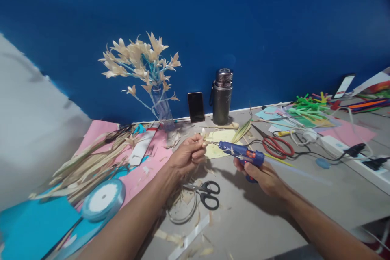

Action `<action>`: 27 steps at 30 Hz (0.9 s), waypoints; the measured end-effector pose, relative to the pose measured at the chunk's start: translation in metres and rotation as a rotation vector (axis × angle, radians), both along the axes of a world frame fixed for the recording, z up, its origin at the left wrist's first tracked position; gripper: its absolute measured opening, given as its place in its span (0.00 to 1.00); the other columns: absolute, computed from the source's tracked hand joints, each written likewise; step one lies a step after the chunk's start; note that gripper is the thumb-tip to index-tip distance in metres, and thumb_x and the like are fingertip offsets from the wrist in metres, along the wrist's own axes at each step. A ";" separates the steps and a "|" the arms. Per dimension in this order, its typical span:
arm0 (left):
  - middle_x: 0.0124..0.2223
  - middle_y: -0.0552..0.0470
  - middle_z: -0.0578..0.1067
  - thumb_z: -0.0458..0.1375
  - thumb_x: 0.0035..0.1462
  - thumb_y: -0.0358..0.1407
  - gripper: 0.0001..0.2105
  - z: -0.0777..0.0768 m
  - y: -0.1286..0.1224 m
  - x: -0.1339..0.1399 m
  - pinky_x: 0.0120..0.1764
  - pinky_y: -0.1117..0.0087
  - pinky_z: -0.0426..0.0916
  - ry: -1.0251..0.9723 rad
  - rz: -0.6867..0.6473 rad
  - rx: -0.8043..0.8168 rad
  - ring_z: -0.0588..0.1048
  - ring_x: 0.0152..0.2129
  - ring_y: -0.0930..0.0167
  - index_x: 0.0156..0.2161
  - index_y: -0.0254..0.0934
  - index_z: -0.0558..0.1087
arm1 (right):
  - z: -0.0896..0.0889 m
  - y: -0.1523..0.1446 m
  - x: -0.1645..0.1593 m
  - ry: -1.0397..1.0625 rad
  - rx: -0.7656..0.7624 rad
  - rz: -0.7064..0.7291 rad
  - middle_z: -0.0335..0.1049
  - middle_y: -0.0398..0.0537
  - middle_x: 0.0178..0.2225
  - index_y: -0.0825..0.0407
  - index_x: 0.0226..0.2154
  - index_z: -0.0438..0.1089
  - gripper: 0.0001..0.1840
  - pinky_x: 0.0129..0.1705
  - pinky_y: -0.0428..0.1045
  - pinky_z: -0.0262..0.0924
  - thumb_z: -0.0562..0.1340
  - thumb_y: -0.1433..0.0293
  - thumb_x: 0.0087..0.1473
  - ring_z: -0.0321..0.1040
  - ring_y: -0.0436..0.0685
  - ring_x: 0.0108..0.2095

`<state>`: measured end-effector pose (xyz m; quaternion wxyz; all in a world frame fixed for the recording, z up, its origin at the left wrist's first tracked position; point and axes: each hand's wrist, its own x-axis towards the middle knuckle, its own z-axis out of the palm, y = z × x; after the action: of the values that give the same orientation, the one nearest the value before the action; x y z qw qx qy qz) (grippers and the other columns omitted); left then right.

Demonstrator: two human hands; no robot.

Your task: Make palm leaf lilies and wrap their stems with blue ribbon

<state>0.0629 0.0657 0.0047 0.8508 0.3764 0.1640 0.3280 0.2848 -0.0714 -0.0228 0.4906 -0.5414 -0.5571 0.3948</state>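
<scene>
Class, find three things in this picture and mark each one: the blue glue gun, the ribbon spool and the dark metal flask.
Blue glue gun [241, 153]: head view, on its barrel.
Ribbon spool [99, 203]: head view, on its white face.
Dark metal flask [222, 105]: head view, mid-body.

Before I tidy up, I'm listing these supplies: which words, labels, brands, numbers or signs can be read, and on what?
No text can be read.
Blue glue gun: any marking is too blurred.
Lit phone at far right: screen too small and blurred.
Metal flask: no legible lettering.
</scene>
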 end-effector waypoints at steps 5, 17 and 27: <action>0.30 0.58 0.67 0.66 0.54 0.28 0.10 -0.002 -0.001 0.001 0.16 0.83 0.47 0.011 -0.009 -0.007 0.54 0.12 0.87 0.33 0.32 0.67 | 0.000 0.000 -0.002 -0.016 0.032 0.019 0.75 0.53 0.35 0.52 0.38 0.79 0.28 0.34 0.50 0.65 0.60 0.44 0.57 0.69 0.57 0.33; 0.30 0.58 0.67 0.65 0.54 0.27 0.09 0.000 -0.003 0.002 0.16 0.84 0.48 -0.012 -0.016 -0.045 0.53 0.12 0.88 0.34 0.32 0.67 | -0.005 -0.005 0.000 -0.156 0.064 -0.001 0.77 0.53 0.40 0.50 0.42 0.78 0.22 0.41 0.54 0.68 0.60 0.50 0.60 0.73 0.61 0.38; 0.30 0.57 0.67 0.64 0.54 0.26 0.10 -0.002 -0.002 0.002 0.16 0.83 0.47 -0.007 -0.015 -0.078 0.53 0.12 0.87 0.34 0.33 0.65 | -0.004 -0.007 0.001 -0.239 0.121 -0.028 0.76 0.53 0.40 0.49 0.43 0.76 0.20 0.45 0.56 0.68 0.59 0.52 0.61 0.73 0.62 0.39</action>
<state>0.0646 0.0635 0.0023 0.8678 0.3433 0.1708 0.3162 0.2858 -0.0781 -0.0264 0.4579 -0.5618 -0.6268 0.2860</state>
